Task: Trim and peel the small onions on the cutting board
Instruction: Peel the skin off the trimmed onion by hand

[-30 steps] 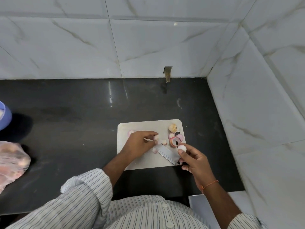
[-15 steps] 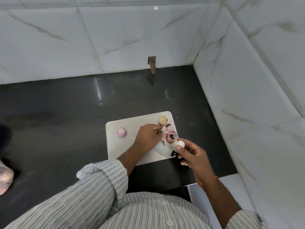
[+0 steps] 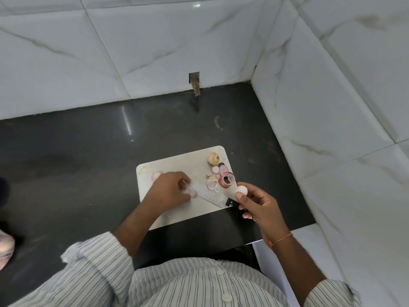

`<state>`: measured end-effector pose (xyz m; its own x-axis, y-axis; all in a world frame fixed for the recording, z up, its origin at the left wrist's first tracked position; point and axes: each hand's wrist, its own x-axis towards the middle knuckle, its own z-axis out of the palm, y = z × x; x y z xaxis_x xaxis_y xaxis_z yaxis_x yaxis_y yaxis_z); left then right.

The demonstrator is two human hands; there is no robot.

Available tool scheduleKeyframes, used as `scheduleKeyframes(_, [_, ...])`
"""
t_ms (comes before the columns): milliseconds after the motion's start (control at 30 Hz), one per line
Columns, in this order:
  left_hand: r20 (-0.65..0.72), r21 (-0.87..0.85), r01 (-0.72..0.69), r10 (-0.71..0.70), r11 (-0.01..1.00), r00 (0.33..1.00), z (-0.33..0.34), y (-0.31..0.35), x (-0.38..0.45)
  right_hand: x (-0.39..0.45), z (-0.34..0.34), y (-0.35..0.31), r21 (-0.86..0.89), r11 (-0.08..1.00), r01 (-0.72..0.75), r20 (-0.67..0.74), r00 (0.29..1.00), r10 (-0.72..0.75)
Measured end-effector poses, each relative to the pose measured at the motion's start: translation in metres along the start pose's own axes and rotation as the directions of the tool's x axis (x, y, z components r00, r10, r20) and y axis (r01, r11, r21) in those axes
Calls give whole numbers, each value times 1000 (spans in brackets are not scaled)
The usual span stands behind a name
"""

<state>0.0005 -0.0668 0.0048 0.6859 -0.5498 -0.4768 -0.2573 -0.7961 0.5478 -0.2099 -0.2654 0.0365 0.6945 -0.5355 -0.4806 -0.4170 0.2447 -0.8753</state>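
Left hand (image 3: 170, 189) moved from the peels (image 3: 221, 178) onto the knife (image 3: 208, 196).

Pale cutting board (image 3: 174, 161) lying flat on dark counter. Unpeeled tan onion (image 3: 213, 158) at far right corner; purple peel scraps (image 3: 225, 179) just near it; peeled white onion (image 3: 241, 190) above right edge; pinkish onion (image 3: 156, 175) far left.
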Motion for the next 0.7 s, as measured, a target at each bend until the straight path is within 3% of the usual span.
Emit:
scheduleKeyframes(67, [49,61,-19,16,998,999,8,-8,-8,0,0,1,0,1000,-1,-1,1000,1])
scheduleKeyframes(167, [-9,121,-69,70,990,997,22,-10,-13,-1,2,1,2,1000,-5,2,1000,5])
scheduleKeyframes(300, [-82,110,-106,116,988,990,27,-8,-14,0,5,0,6,1000,-20,7,1000,20])
scheduleKeyframes(700, [-68,115,-177,185,978,980,35,6,0,-2,-1,1,-5,1000,-14,2,1000,14])
